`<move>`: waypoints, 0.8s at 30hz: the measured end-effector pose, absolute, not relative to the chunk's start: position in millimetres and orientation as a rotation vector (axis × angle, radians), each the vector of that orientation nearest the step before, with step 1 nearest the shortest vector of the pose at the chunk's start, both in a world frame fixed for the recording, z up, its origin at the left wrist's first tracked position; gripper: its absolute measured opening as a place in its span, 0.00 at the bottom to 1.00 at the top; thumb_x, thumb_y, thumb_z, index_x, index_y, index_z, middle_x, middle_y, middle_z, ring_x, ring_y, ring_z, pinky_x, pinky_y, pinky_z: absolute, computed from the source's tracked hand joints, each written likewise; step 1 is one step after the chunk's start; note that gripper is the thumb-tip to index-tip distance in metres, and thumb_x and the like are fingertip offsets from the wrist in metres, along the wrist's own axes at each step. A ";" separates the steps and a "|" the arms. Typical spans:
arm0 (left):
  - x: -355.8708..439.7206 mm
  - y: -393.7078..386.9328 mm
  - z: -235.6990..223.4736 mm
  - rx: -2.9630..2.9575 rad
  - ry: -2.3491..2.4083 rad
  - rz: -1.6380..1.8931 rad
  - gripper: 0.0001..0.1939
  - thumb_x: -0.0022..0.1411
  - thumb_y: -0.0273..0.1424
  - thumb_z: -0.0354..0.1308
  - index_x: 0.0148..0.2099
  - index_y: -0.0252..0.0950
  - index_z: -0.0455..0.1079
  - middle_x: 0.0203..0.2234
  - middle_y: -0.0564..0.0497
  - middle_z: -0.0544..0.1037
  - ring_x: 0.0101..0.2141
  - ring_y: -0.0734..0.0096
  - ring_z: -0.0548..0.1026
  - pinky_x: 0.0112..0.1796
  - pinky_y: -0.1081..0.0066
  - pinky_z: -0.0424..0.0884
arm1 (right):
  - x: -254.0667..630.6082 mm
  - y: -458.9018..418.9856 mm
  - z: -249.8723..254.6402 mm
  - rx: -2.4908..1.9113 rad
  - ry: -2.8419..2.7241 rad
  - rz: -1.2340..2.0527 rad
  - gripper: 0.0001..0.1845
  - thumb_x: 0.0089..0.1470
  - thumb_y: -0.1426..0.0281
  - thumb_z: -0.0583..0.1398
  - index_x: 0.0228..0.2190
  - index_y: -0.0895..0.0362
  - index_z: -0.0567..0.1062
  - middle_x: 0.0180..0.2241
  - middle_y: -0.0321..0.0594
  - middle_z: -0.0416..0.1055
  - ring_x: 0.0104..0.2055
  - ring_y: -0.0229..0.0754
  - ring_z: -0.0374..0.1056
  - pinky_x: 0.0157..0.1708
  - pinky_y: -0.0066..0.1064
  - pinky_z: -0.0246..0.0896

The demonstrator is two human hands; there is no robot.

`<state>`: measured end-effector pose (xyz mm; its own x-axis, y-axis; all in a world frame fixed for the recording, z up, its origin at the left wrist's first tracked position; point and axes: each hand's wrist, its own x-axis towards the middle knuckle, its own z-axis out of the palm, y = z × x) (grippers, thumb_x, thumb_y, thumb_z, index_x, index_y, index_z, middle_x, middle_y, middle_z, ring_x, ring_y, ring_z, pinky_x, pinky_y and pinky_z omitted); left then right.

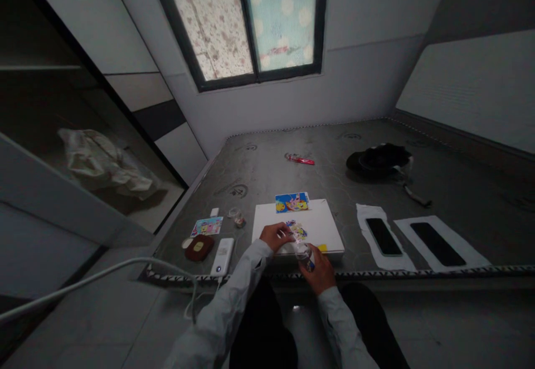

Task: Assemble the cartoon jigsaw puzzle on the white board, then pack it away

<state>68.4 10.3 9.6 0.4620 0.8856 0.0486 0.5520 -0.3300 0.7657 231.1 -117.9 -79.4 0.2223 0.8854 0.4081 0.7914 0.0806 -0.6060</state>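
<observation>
My right hand (322, 273) is wrapped round a small clear container (304, 251) with colourful bits inside, at the front edge of a flat white box (330, 227). Just left of its top, my left hand (276, 236) has its fingers curled together over the box; what they hold, if anything, is too small to make out. Beyond the hands, colourful cartoon pieces (297, 229) lie on the box. A blue cartoon card (291, 202) rests across its far edge.
Left of the box are another small clear container (238, 219), a cartoon card (207, 226), a brown pouch (199, 247) and a white power bank (223, 256) with a cable. Two phones (383, 237) lie on white sheets to the right. Farther back are a black cap (378, 160) and a red item (301, 159).
</observation>
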 end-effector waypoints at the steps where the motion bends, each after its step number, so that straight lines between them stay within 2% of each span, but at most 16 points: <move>1: 72.7 3.2 13.0 2.076 1.105 0.549 0.16 0.46 0.40 0.70 0.35 0.38 0.76 0.29 0.56 0.80 0.28 0.77 0.74 0.33 0.77 0.69 | 230.6 -117.9 -79.2 -1.711 -1.573 0.153 0.28 0.51 0.63 0.59 0.53 0.56 0.65 0.48 0.46 0.73 0.45 0.47 0.72 0.45 0.39 0.67; 7: 94.2 -19.3 27.7 2.259 1.038 0.260 0.11 0.46 0.30 0.70 0.36 0.37 0.79 0.31 0.54 0.82 0.29 0.75 0.76 0.36 0.76 0.69 | 230.2 -119.0 -80.6 -1.707 -1.593 0.145 0.29 0.50 0.65 0.60 0.53 0.56 0.65 0.48 0.46 0.73 0.46 0.48 0.71 0.46 0.39 0.67; 14: 88.6 -16.6 27.8 2.213 1.078 0.215 0.11 0.51 0.38 0.68 0.38 0.43 0.80 0.33 0.55 0.83 0.34 0.72 0.79 0.39 0.77 0.70 | 231.7 -120.2 -80.5 -1.694 -1.590 0.129 0.29 0.51 0.64 0.60 0.53 0.56 0.65 0.49 0.47 0.72 0.46 0.49 0.71 0.46 0.41 0.68; 18: 73.0 -1.8 12.5 2.031 1.199 0.399 0.14 0.63 0.42 0.55 0.43 0.44 0.78 0.38 0.56 0.82 0.28 0.76 0.79 0.34 0.77 0.71 | 231.3 -121.4 -74.8 -1.692 -1.579 0.128 0.27 0.51 0.64 0.59 0.53 0.56 0.66 0.49 0.47 0.72 0.47 0.48 0.71 0.47 0.40 0.68; 20: 62.9 11.0 4.6 2.031 1.417 0.461 0.16 0.65 0.44 0.52 0.45 0.44 0.77 0.40 0.54 0.82 0.30 0.75 0.78 0.37 0.76 0.71 | 231.4 -121.8 -72.4 -1.702 -1.570 0.131 0.26 0.51 0.64 0.59 0.52 0.56 0.66 0.49 0.46 0.73 0.46 0.48 0.72 0.47 0.40 0.68; 22: 53.8 24.4 -1.5 2.103 1.628 0.355 0.15 0.61 0.42 0.58 0.47 0.42 0.76 0.44 0.50 0.80 0.38 0.70 0.78 0.43 0.74 0.69 | 231.8 -121.5 -71.9 -1.712 -1.554 0.140 0.26 0.51 0.63 0.59 0.52 0.56 0.67 0.48 0.46 0.73 0.46 0.48 0.72 0.46 0.40 0.68; 24: 48.3 35.8 -5.7 2.137 1.711 0.253 0.16 0.57 0.41 0.62 0.46 0.40 0.76 0.45 0.47 0.78 0.43 0.66 0.76 0.45 0.72 0.68 | 232.4 -120.6 -73.4 -1.711 -1.545 0.146 0.27 0.51 0.63 0.59 0.52 0.56 0.66 0.48 0.45 0.73 0.46 0.48 0.72 0.46 0.40 0.68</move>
